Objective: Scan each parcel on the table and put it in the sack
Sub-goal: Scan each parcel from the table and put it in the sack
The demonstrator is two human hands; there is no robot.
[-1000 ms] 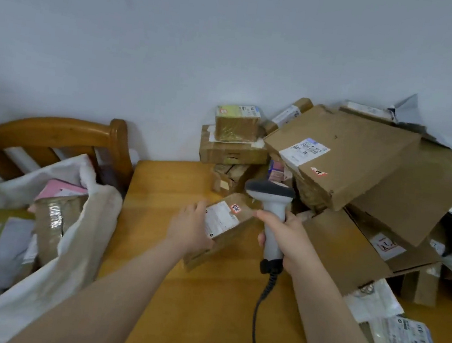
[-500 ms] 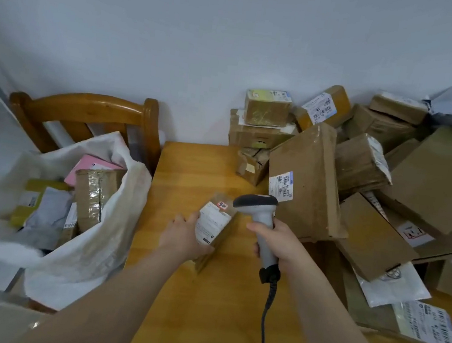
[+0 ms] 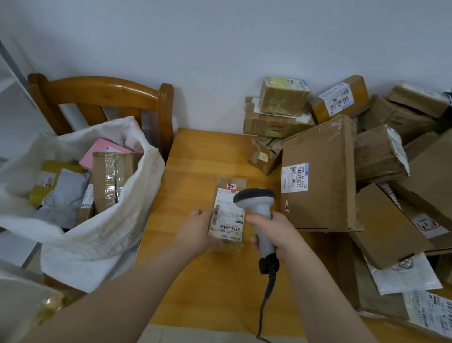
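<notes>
Left hand (image 3: 198, 229) is gripping the small parcel (image 3: 228, 214) flat on the bench (image 3: 201, 151); right hand (image 3: 273, 230), just beside, is clamping the scanner (image 3: 258, 203) over its label.

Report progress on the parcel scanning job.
Done: several parcels already sit in the white sack. In hand: the left hand steadies a small labelled parcel while the right hand aims the scanner. Left: the parcel pile on the table.

We are seeing soft, even, rather dim light with a cool cast falling across the wall (image 3: 235, 31). Shadows are lying faint under the parcels. The wide lens is bending the edges, and the forearms are looking slightly blurred.
</notes>
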